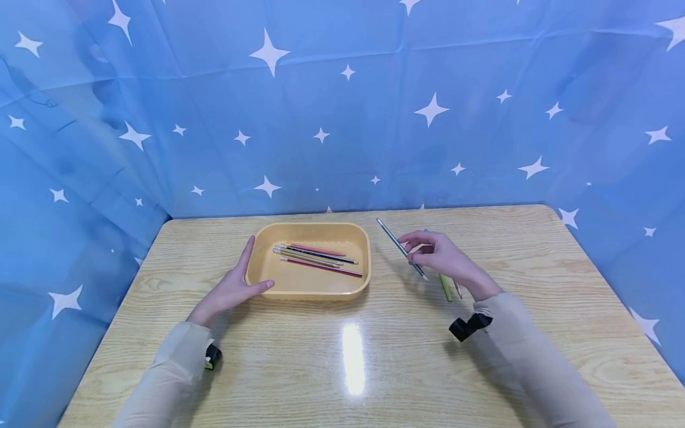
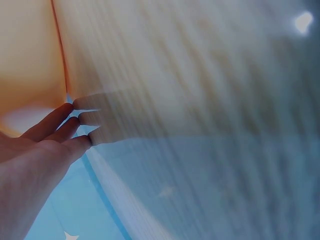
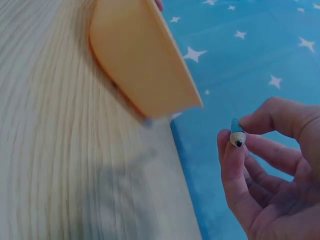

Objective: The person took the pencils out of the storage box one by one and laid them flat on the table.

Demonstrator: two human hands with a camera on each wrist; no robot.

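Note:
A shallow yellow tray stands on the table with several pencils lying in it, red, dark and gold ones among them. At the tray's left front corner is my left hand; its thumb lies over the front rim and its fingers extend along the outer left wall. In the left wrist view, the fingertips touch down beside the tray. Right of the tray, my right hand pinches a dark teal pencil above the table, its sharpened point toward me. The right wrist view shows that pencil between thumb and fingers.
Beneath the right hand, a green pencil and a brownish pencil lie on the wooden table, partly hidden. A blue starry curtain hangs behind the table. Both wrists carry small black cameras.

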